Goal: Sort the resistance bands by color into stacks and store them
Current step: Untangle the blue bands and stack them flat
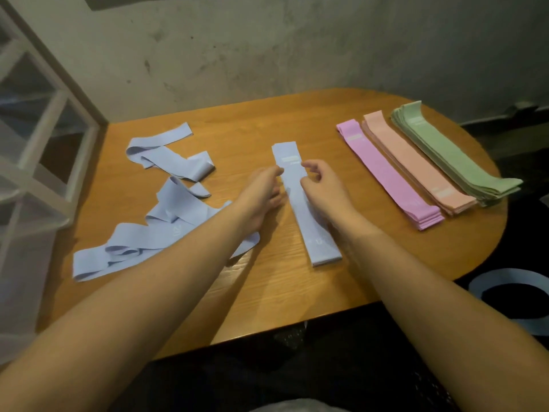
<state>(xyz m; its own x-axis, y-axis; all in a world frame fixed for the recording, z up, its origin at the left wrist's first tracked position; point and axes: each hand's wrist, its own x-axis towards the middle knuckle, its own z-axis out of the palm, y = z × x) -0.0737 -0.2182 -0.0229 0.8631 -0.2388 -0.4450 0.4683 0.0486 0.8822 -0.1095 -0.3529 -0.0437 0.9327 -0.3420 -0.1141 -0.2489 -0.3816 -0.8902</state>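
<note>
Centrally on the table (pixel 282 292), both hands flank the blue stack (pixel 306 203): left hand (pixel 264 191) and right hand (pixel 323 185) pinch its far end with curled fingers. Loose blue bands (pixel 154 233) lie toward the left edge; pink (pixel 386 173), peach (pixel 416 162) and green (pixel 451 153) stacks toward the right.

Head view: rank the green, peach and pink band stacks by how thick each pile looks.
1. green stack, plainly the thickest.
2. pink stack and peach stack: similar thickness, too close to rank.
</note>
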